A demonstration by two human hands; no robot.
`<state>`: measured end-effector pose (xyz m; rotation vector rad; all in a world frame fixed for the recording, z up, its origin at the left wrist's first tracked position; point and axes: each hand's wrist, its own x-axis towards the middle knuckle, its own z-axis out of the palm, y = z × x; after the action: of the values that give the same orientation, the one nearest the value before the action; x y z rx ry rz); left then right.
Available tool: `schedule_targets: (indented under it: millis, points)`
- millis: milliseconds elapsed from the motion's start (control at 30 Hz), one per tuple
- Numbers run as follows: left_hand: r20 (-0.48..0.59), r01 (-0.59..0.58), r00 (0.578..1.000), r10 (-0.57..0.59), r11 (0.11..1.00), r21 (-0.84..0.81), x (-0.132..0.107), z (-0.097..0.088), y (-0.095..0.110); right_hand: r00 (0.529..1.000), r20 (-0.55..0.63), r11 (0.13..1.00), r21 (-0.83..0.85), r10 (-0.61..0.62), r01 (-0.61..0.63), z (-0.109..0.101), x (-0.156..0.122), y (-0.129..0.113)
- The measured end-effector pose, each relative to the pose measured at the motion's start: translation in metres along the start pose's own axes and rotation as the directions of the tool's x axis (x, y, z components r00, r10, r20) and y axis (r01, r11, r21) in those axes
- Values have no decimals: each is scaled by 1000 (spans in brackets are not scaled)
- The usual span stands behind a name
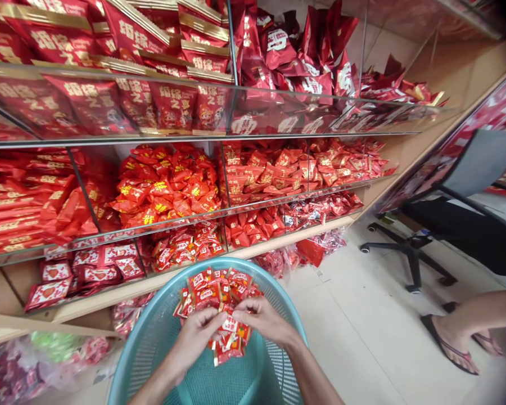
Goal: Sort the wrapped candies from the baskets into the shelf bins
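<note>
A teal plastic basket [152, 343] sits low in front of me with a heap of small red candy packets [213, 289] inside. Both my hands reach into it. My left hand [196, 337] is curled, its fingers pinched on the red packets at the heap's near edge. My right hand [263, 320] is curled too, gripping the same bunch of red packets [230, 343] from the right. The two hands nearly touch over the packets.
Glass shelf bins [168, 185] full of red packets fill the wall ahead, with larger red bags [135, 84] above. Plastic bags of sweets [21, 365] lie on the floor at left. An office chair [451, 208] stands right; another person's sandalled foot [451, 337] rests on the tiles.
</note>
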<state>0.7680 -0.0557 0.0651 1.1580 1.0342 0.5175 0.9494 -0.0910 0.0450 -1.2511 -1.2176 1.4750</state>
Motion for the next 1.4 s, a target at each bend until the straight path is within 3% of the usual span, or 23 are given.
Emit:
schedule_targets:
  millis: [200, 267, 367, 467, 700, 933, 1067, 1233, 1400]
  points:
    - [-33, -30, 999, 30, 1000, -8, 1, -5, 5, 999, -43, 998, 67, 17, -14, 3, 2, 0]
    - [-97, -9, 995, 4, 999, -50, 4, -9, 8, 987, -158, 995, 103, 0, 16, 0, 4, 1]
    - [-214, -23, 977, 4, 996, -82, 11, -15, 13, 932, -362, 991, 127, 3, 46, -6, 7, 4]
    - [-277, -26, 961, 12, 999, -48, 21, -18, 14, 889, -456, 987, 154, 30, 46, -11, 9, 5]
    - [-347, -42, 937, 47, 999, 22, 43, -13, 1, 880, -473, 985, 163, 30, 54, -10, 10, 5]
    - [-279, -68, 955, 103, 989, 133, 57, -5, -9, 887, -460, 985, 164, 32, 50, -12, 11, 9]
    - [-274, -133, 930, 247, 918, 374, 57, -6, -12, 890, -456, 986, 155, 25, 52, -13, 12, 12]
    - [-248, -192, 864, 438, 742, 642, 45, -24, -5, 885, -466, 991, 126, 17, 47, -13, 13, 14]
    - [-313, -126, 812, 492, 672, 730, 31, -67, 0, 888, -459, 988, 143, 12, 61, -13, 13, 16]
